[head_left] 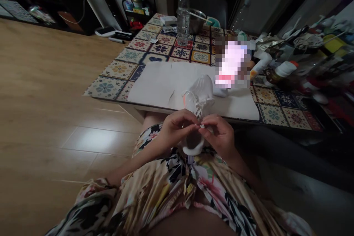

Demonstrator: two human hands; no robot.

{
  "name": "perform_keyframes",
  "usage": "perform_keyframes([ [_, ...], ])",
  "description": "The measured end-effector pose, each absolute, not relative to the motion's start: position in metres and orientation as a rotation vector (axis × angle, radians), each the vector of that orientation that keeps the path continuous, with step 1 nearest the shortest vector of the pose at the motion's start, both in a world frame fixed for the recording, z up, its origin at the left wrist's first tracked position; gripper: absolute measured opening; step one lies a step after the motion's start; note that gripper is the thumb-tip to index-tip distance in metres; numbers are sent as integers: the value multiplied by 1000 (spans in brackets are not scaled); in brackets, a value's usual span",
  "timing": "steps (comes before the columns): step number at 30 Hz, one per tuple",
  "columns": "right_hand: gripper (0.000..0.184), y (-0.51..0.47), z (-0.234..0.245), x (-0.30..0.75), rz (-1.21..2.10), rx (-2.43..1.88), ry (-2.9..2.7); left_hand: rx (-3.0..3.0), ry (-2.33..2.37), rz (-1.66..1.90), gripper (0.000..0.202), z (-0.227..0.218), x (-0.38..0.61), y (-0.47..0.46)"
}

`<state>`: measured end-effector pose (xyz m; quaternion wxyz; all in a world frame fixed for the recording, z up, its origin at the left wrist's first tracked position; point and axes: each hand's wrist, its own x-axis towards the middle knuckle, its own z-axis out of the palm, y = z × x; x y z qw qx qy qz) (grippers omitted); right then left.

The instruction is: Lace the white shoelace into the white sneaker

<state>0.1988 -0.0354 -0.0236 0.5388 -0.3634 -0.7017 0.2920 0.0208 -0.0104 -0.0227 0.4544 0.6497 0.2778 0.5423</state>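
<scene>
Fingertips (194, 125) of both hands show narrow on my feed, pinched together around a flat white shoelace (202, 126), the two hands nearly touching at that point. The lace belongs to a white mesh sneaker (199, 96), which hangs in front of the table edge, above the wearer's lap, and seems to be held up by the lace and the hands.

The left hand (176, 129) comes in from the lower left with its fingers curled inward. The right hand (220, 135) rises from the lower right in the same curl, so the forearms form a V over a cream floral-print garment (166, 180).

Beyond the sneaker, a large sheet of white paper (168, 86) lies on a table with a multicoloured tile-pattern cover (105, 88). A blurred patch (231, 62) hides whatever is at the far side of that sheet. Farther back stand a clear plastic water bottle (183, 16) and a steel bowl (197, 21). Light wood flooring (55, 81) spreads to the left.
</scene>
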Motion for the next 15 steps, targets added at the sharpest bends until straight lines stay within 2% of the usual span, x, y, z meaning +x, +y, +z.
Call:
perform_keyframes([
  [7, 3, -40, -32, 191, 820, -938, -1396, 1677, 635, 1259, 12, -29, 19, -8],
  [11, 18, -37, -28, 193, 606, -961, -1534, 1591, 640, 1283, 12, -30, 20, -10],
  [15, 20, -33, -17, 199, 396, -923, -1871, 1491, 649, 1349, 13, -27, 21, -12],
])
